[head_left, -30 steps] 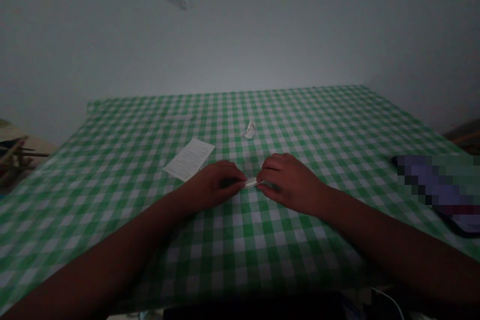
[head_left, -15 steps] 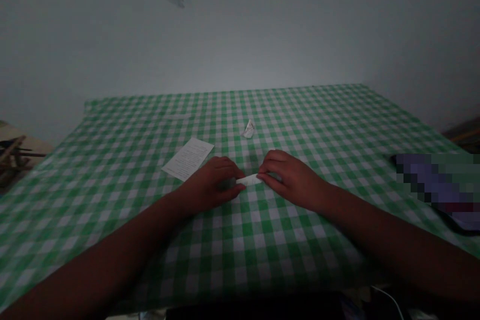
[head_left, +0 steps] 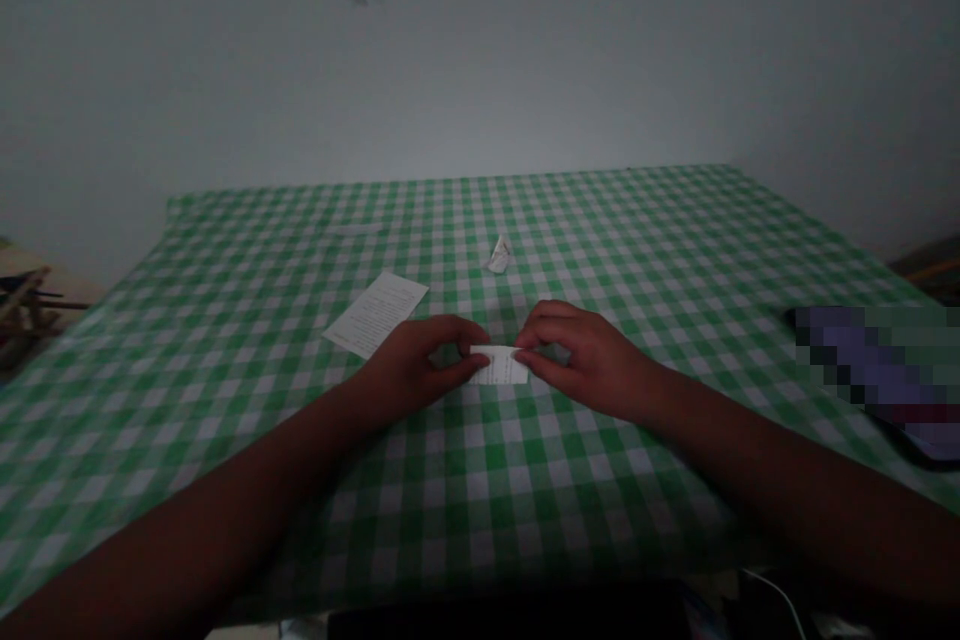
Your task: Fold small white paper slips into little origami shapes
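Between my two hands is a small piece of printed white paper point(head_left: 501, 369), its broad side facing me. My left hand point(head_left: 424, 358) pinches its left end between thumb and fingers. At the paper's upper right corner, my right hand point(head_left: 583, 352) grips with thumb and fingertips. Beyond my left hand a larger printed sheet point(head_left: 380, 313) lies flat, one corner close to the knuckles. Farther back, a small folded paper piece point(head_left: 499, 254) rests on the tablecloth.
A green and white checked cloth point(head_left: 645, 240) covers the table, which meets a plain wall point(head_left: 480, 50). At the right lies a dark-edged device point(head_left: 907, 445), mostly pixelated. A faint pale strip point(head_left: 356, 229) lies toward the back left. Wooden furniture point(head_left: 30, 315) stands beyond the left edge.
The paper in my hands has gone from a narrow, slanted strip to a wider, level face with print showing. My left fingers have shifted slightly along it; the right hand stays nearly in place.
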A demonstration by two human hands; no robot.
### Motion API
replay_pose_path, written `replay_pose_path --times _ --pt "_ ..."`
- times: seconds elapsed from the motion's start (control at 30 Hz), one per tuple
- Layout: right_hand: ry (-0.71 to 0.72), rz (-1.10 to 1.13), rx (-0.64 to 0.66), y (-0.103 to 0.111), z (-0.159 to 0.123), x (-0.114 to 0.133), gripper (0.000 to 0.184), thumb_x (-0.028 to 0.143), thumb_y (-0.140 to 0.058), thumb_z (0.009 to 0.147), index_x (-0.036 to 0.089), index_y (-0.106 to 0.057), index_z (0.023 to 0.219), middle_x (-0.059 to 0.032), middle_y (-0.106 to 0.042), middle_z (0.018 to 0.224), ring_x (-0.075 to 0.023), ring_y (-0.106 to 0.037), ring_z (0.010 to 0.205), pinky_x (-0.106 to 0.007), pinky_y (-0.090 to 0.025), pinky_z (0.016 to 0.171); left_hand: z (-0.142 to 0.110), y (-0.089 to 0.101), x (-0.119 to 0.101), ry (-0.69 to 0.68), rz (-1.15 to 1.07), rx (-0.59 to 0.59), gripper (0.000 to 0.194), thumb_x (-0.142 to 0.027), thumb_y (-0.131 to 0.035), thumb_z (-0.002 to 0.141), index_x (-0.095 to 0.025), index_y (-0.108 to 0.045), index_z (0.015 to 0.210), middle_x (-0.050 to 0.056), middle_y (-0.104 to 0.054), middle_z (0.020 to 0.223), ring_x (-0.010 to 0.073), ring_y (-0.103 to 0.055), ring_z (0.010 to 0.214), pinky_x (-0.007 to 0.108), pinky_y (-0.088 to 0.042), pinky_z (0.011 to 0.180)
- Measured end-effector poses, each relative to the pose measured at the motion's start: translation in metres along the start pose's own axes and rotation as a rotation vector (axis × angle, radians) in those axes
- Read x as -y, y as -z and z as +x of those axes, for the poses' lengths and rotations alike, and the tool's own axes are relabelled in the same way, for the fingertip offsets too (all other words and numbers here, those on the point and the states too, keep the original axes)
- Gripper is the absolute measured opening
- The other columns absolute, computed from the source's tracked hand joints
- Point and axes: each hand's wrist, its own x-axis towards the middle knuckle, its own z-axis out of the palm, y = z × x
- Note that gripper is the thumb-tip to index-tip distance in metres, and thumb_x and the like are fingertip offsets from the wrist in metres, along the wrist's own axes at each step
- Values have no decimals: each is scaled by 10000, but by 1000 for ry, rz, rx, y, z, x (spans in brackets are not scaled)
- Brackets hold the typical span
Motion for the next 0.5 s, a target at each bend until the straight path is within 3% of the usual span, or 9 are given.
replay_pose_path --times 0.37,0.5 --pt "-18 -119 41 0 2 -4 154 197 -505 986 156 -632 910 -52 -599 882 -179 -549 886 -334 -453 837 3 2 -1 9 31 42 167 -320 -555 951 -191 -661 964 1 -689 871 151 -646 788 276 -502 706" --pt "-50 -212 65 -8 3 -7 174 186 -490 980 142 -637 900 -65 -597 883 -189 -539 875 -342 -450 835 7 -4 5 -46 164 67 159 -279 -536 949 -183 -663 961 19 -686 867 173 -630 814 327 -494 774"
